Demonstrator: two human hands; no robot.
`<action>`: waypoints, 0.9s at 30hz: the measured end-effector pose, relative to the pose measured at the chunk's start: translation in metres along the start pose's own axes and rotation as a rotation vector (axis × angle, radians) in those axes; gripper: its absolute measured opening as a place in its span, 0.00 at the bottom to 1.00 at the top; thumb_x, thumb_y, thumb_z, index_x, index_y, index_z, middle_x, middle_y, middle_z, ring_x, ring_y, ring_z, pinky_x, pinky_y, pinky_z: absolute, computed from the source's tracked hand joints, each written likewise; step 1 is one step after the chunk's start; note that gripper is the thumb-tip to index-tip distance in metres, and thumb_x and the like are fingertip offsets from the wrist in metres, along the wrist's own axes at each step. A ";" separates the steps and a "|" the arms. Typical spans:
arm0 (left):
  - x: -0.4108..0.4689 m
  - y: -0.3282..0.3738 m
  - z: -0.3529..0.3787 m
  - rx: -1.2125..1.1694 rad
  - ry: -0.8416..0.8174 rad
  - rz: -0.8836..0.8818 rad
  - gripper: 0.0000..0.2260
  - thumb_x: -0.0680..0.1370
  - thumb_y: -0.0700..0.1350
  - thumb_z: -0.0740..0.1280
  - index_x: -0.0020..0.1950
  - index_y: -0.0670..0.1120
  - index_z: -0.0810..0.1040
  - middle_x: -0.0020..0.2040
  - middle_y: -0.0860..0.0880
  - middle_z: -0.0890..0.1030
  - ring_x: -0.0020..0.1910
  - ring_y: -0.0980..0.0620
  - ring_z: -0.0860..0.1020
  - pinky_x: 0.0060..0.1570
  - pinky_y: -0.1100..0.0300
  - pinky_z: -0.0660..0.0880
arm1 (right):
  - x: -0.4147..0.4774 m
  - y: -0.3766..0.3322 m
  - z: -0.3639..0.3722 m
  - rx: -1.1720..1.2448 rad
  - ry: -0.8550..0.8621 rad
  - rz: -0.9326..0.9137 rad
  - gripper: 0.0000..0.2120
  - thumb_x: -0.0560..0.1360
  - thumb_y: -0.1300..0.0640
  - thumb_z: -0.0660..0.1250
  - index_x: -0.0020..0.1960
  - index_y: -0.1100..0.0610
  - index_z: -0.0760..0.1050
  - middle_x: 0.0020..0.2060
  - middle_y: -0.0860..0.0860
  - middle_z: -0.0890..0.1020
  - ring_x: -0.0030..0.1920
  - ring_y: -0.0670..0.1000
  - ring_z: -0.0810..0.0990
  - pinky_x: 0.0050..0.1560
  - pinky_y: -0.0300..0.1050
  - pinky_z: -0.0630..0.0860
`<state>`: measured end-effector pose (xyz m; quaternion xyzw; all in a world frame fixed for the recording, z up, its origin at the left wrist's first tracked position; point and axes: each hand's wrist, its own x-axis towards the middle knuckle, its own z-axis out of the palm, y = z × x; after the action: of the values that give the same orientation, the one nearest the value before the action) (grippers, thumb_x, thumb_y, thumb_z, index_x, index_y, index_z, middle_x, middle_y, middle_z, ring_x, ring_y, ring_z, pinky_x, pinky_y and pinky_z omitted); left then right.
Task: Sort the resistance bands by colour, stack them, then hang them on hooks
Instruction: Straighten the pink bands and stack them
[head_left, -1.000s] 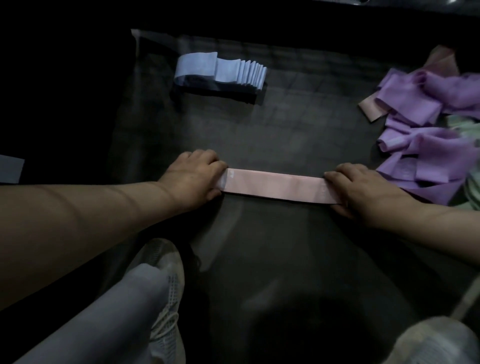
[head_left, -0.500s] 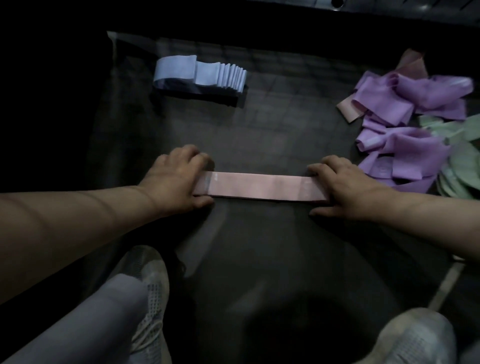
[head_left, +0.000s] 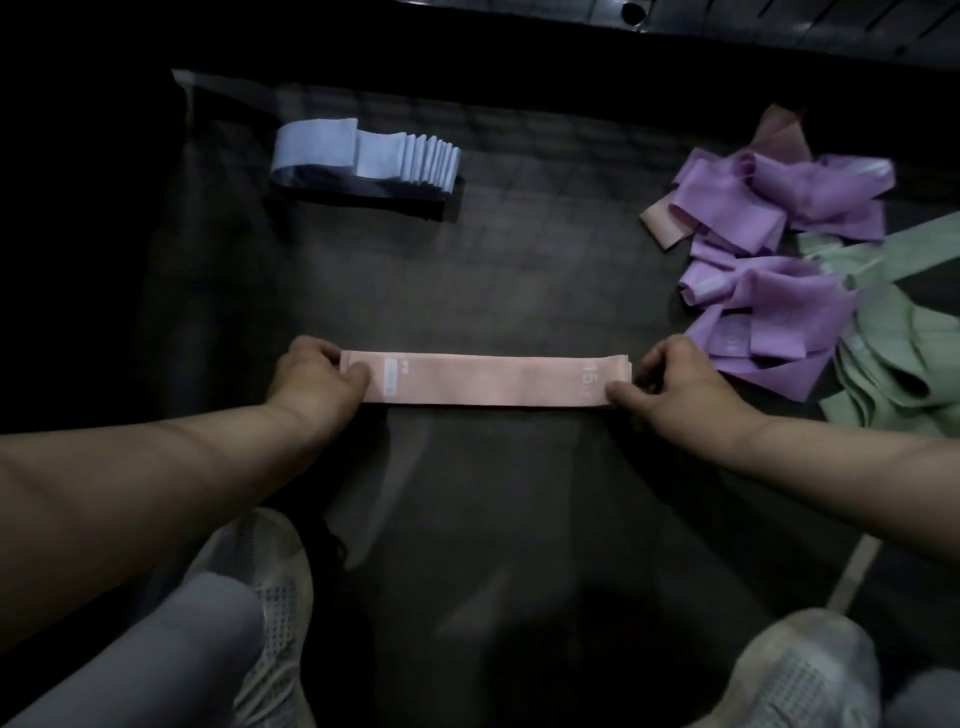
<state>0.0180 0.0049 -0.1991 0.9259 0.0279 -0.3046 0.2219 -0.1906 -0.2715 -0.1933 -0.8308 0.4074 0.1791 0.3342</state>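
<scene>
Head view: the left hand (head_left: 318, 383) and right hand (head_left: 678, 396) each pinch an end of the pink bands (head_left: 488, 379) lying flat mid-mat (head_left: 519, 270); blue stack (head_left: 363, 156) near its far left corner, purple pile (head_left: 769, 260) at its right edge.

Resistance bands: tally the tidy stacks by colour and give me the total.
Blue: 1, the blue stack, lying on its own.
Pink: 1, the pink stack, pinched at its ends by the left hand and right hand.
Purple: 0, only a loose purple heap.
Green: 0, only a loose green heap.
Total: 2 tidy stacks.
</scene>
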 end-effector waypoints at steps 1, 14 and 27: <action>-0.001 0.001 -0.002 0.065 0.002 0.033 0.23 0.74 0.52 0.71 0.66 0.44 0.71 0.65 0.41 0.73 0.63 0.40 0.74 0.66 0.51 0.70 | 0.000 -0.001 -0.002 -0.125 0.020 -0.116 0.24 0.69 0.43 0.75 0.55 0.55 0.69 0.54 0.53 0.74 0.55 0.53 0.74 0.56 0.45 0.70; 0.005 0.012 -0.021 0.916 -0.135 0.899 0.25 0.67 0.62 0.57 0.55 0.49 0.79 0.48 0.47 0.77 0.44 0.42 0.79 0.45 0.50 0.75 | 0.016 -0.012 -0.012 -0.602 -0.112 -0.622 0.29 0.72 0.35 0.63 0.65 0.52 0.70 0.58 0.53 0.72 0.56 0.55 0.73 0.58 0.51 0.73; -0.015 0.092 -0.001 0.630 -0.176 0.946 0.24 0.71 0.59 0.56 0.56 0.47 0.80 0.52 0.46 0.78 0.51 0.42 0.79 0.55 0.51 0.73 | 0.111 -0.033 -0.059 -0.294 0.052 -0.028 0.26 0.80 0.48 0.59 0.77 0.50 0.62 0.78 0.55 0.56 0.77 0.60 0.57 0.76 0.50 0.56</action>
<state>0.0231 -0.0758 -0.1534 0.8302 -0.4999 -0.2418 0.0489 -0.0960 -0.3602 -0.2017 -0.8807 0.3739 0.2105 0.2008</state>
